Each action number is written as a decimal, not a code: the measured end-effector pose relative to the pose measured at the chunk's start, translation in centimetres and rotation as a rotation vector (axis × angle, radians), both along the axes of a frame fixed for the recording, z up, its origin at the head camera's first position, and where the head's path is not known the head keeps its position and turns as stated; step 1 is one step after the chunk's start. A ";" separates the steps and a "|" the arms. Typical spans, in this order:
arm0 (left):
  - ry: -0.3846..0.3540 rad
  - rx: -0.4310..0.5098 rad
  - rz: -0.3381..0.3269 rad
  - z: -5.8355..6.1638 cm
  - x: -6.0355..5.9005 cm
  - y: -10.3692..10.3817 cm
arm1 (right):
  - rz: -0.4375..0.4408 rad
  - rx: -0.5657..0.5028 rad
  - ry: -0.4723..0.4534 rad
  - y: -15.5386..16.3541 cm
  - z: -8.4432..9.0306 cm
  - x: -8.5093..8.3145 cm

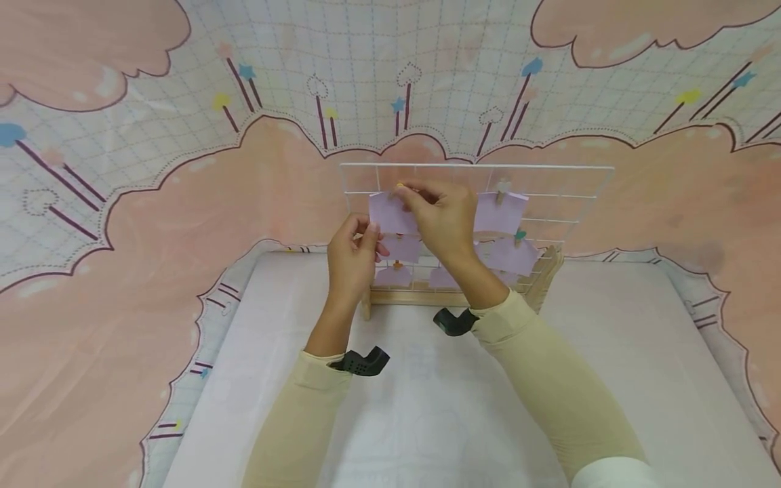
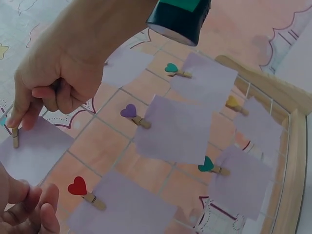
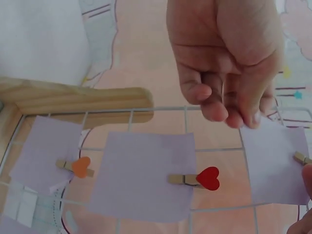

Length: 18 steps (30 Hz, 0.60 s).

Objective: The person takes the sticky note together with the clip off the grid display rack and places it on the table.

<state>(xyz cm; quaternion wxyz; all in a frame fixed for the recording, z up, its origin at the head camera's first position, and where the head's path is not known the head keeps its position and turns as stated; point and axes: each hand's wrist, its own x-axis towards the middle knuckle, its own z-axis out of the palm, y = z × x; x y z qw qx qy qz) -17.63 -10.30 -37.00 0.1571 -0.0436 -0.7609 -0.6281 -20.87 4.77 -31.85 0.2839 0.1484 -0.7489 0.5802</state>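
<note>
Sleeves [image 1: 552, 376] foremost — right hand [image 1: 448, 220] pinches clothespin [image 2: 15, 139] (on paper [image 2: 41, 148]).

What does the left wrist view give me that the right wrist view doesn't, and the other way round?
Only the left wrist view: the purple clip, the yellow clip, two teal clips and the dark device on the right wrist.

Only the right wrist view: the orange clip.

Both: a red clip, the wire grid, its wooden frame, and the right hand and left hand at one note.
</note>
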 end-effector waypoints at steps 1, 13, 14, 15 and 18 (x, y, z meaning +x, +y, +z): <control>0.013 -0.021 0.005 0.0 0.1 -0.1 | 0.005 -0.012 -0.022 0.1 0.0 0.0; 0.071 -0.172 0.056 0.0 1.5 -2.7 | 0.067 -0.124 -0.202 1.7 -0.4 1.1; 0.058 -0.170 0.047 0.0 1.7 -2.8 | 0.067 -0.128 -0.211 1.8 -0.5 1.2; 0.044 -0.161 0.035 0.0 1.9 -2.9 | 0.070 -0.132 -0.219 1.9 -0.7 1.4; -0.003 -0.121 0.001 -0.2 2.5 -3.2 | 0.083 -0.143 -0.231 2.2 -1.1 1.6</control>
